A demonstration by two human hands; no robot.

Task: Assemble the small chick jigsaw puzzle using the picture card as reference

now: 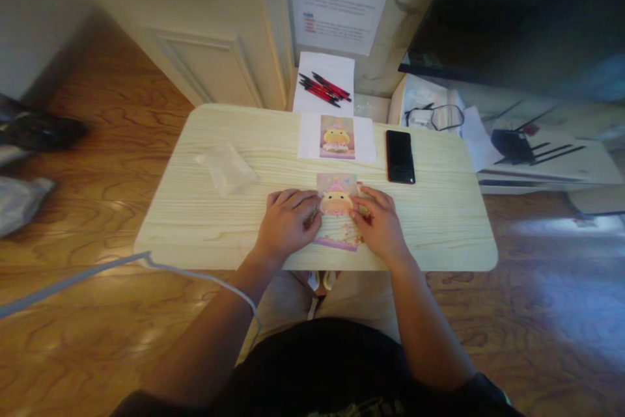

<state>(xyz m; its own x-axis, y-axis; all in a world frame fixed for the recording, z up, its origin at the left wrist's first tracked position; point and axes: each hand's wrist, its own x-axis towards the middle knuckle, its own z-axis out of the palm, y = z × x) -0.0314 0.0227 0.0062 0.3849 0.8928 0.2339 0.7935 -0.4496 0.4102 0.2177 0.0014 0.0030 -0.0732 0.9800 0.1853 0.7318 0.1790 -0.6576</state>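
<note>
A partly assembled jigsaw puzzle (335, 202) of a yellow duck-like figure in a pink party hat lies on the table in front of me. My left hand (290, 218) grips its left edge, with curled fingers above and the thumb below. On the opposite edge, my right hand (378, 218) holds it between thumb and fingers. Below the figure's face, small loose-looking bits and bare wood show above a purple bottom strip (336, 244). Just beyond the puzzle lies a printed picture (337, 137) of the same figure on white paper. Fingers partly cover the puzzle's sides.
A black phone (400, 157) lies on the right of the table (449, 235), a clear plastic bag (228, 170) on the left. Several red-and-black pens (325, 88) rest on paper behind. A white cable (195, 274) crosses my left forearm. A box with cords (430, 114) stands back right.
</note>
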